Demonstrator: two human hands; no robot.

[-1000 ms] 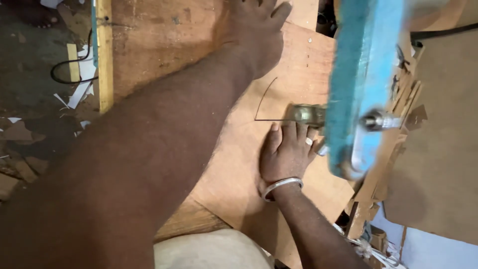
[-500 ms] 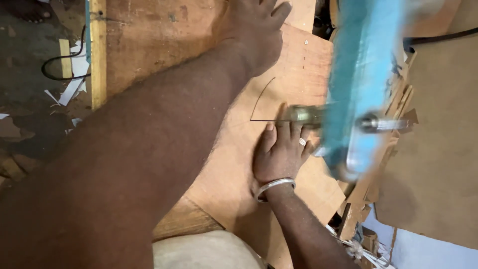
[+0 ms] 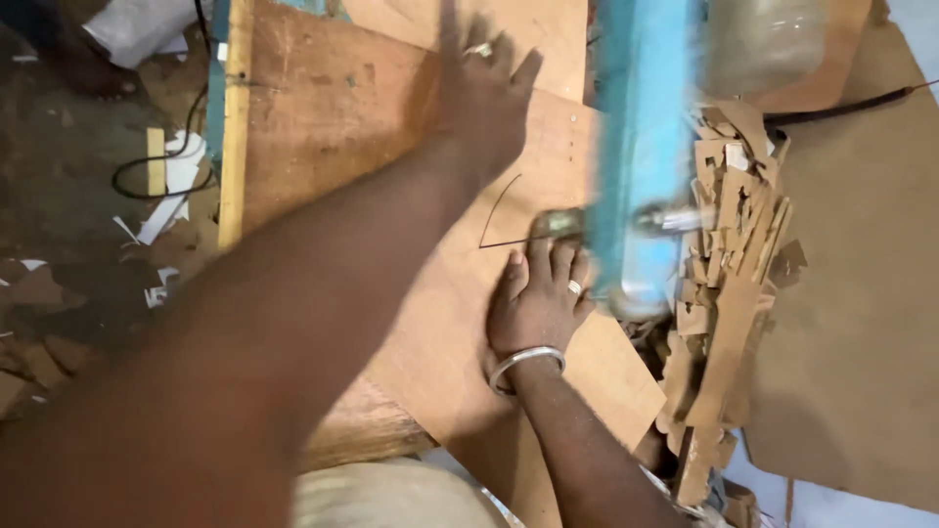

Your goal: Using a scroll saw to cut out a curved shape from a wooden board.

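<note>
Overall, the largest item is the wooden table [image 3: 323, 117], with a thin brown board sheet [image 3: 460, 323] lying flat across it, reaching from mid-table towards the near edge. A blue machine arm [image 3: 641, 147] stands over the sheet's right edge, blurred, with a metal head [image 3: 558, 223] at its foot touching the sheet. Right of it lies a heap of brown offcuts [image 3: 724, 284].

The sheet carries a drawn or cut curved line [image 3: 499, 210] meeting a straight line just left of the metal head. Judged from its thin edge and flat lie, the sheet is light, fairly stiff but able to flex, and smooth enough to slide on the table. It is best held by flat pressure from above, close to the line and clear of the metal head.

The left hand [image 3: 484, 98] lies palm down on the sheet's far part, its fingers [image 3: 518, 73] spread and gripping nothing. The right hand [image 3: 536, 303] presses flat just below the metal head, fingers [image 3: 553, 259] extended and together, holding nothing; a metal bangle [image 3: 526, 360] sits on its wrist and a ring [image 3: 575, 286] on one finger.
</note>
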